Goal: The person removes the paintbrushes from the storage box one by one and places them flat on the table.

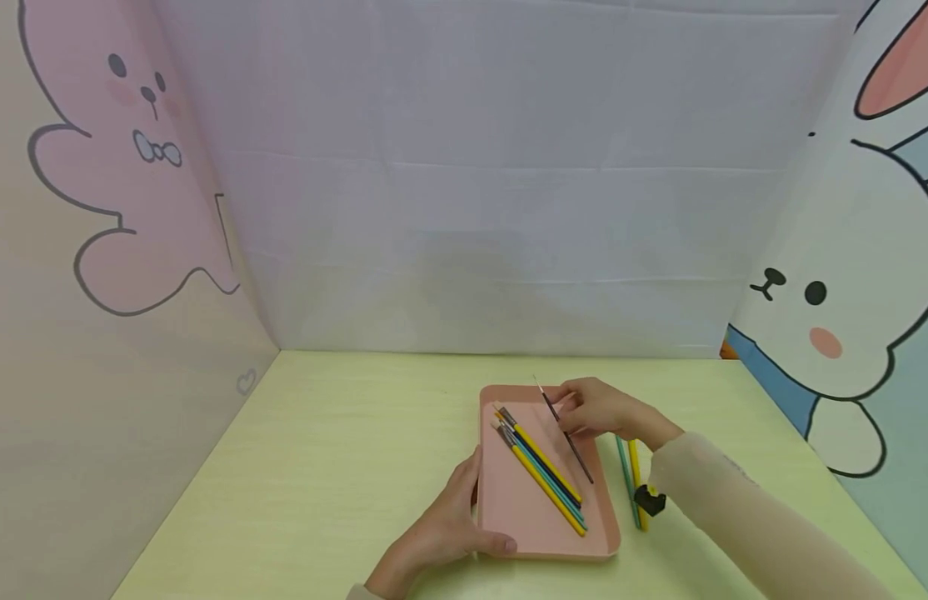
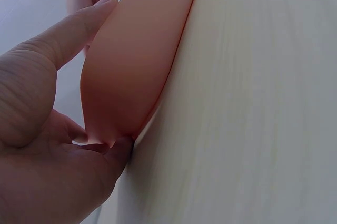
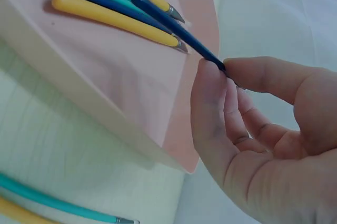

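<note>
My right hand (image 1: 599, 408) pinches a slim dark blue paintbrush (image 3: 174, 26) between thumb and fingertips, over the far right part of a pink tray (image 1: 501, 500). In the head view the brush's bristle end points up and away, its handle down towards the tray floor. Several paintbrushes (image 1: 546, 488), yellow, teal and dark blue, lie side by side in the tray, slanting, bristles to the far left. My left hand (image 1: 449, 517) holds the tray at its near left corner. Its thumb lies on the near rim and its fingers are along the left wall.
Right of the tray, a teal paintbrush (image 1: 626, 479) and a yellow paintbrush (image 1: 634, 458) lie on the pale table (image 1: 344, 467), partly under the right sleeve. A small black piece (image 1: 650, 500) shows beside that sleeve. A white curtain (image 1: 494, 208) closes the back, with cartoon-printed walls on both sides.
</note>
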Demonstrator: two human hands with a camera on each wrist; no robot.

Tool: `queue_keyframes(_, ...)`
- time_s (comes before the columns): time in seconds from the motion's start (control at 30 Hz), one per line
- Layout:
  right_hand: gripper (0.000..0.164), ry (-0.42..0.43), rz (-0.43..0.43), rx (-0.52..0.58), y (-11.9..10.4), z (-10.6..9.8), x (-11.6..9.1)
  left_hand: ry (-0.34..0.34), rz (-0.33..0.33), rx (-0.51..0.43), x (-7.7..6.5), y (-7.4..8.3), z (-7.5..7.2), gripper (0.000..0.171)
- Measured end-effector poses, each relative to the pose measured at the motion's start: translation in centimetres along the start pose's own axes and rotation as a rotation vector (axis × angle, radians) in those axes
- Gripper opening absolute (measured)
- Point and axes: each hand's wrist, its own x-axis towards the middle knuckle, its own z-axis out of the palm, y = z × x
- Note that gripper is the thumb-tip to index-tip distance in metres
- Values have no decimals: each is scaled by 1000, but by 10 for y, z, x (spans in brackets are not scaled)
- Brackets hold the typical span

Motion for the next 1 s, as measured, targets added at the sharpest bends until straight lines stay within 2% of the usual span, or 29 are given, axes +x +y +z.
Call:
queue_keyframes(0.37, 56, -7, -15, 85, 10, -22, -22, -2, 0, -3, -1, 1, -1, 142)
queue_keyframes(0.53, 58, 7, -18, 149, 23, -30, -30, -5, 12, -5, -2, 0, -1, 141)
queue_keyframes(1.0, 61, 69, -3, 189, 60, -55, -58, -12, 12, 5, -1, -2, -2, 142)
